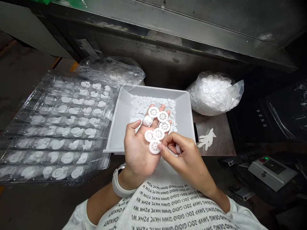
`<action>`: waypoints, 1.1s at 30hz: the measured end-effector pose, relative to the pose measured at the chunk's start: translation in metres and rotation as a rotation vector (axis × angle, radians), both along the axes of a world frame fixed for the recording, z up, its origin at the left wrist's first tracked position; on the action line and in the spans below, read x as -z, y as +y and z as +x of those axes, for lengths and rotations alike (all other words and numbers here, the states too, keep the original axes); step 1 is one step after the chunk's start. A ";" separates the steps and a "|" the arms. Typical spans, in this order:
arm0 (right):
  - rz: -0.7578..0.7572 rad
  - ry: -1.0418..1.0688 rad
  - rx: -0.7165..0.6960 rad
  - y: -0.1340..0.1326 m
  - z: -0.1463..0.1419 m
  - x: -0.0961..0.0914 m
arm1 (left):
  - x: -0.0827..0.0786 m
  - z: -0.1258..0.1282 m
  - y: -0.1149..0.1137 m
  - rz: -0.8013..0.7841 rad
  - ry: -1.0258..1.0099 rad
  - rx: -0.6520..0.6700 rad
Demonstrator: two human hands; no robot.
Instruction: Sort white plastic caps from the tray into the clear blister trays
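Lying face-up, white wheels (158,133), left hand (137,150)

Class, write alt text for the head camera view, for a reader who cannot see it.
A person's open left hand holds several small white wheels, and the fingers of the right hand touch the lowest one. Behind is a grey tray of more white parts, with clear blister trays on its left and a bag of white parts on its right.

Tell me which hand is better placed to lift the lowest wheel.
Right, probably. The right hand touches the lowest wheel with a fingertip; the left hand lies open, palm up, carrying the other wheels.
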State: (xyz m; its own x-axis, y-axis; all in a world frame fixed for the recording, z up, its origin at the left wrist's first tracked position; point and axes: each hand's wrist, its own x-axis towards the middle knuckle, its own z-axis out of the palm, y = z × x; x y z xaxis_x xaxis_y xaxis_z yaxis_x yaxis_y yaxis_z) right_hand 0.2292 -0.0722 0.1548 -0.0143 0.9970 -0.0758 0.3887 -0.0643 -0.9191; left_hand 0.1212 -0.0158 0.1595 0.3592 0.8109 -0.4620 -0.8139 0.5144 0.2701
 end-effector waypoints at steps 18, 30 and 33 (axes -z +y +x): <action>0.113 0.074 -0.071 -0.007 0.002 0.004 | 0.005 -0.008 0.005 -0.062 -0.089 0.000; 0.302 -0.033 -0.120 -0.004 0.005 0.013 | 0.011 -0.007 0.003 -0.010 -0.016 0.036; 0.300 -0.031 -0.113 -0.004 0.005 0.014 | 0.009 -0.006 0.002 -0.016 0.010 0.037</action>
State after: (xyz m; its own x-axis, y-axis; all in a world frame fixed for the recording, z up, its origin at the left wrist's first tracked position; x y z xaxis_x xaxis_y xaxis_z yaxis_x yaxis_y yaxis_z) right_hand 0.2338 -0.0760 0.1408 -0.1285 0.9672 0.2193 0.4058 0.2530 -0.8782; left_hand 0.1149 -0.0134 0.1500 0.3843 0.7895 -0.4785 -0.7915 0.5486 0.2694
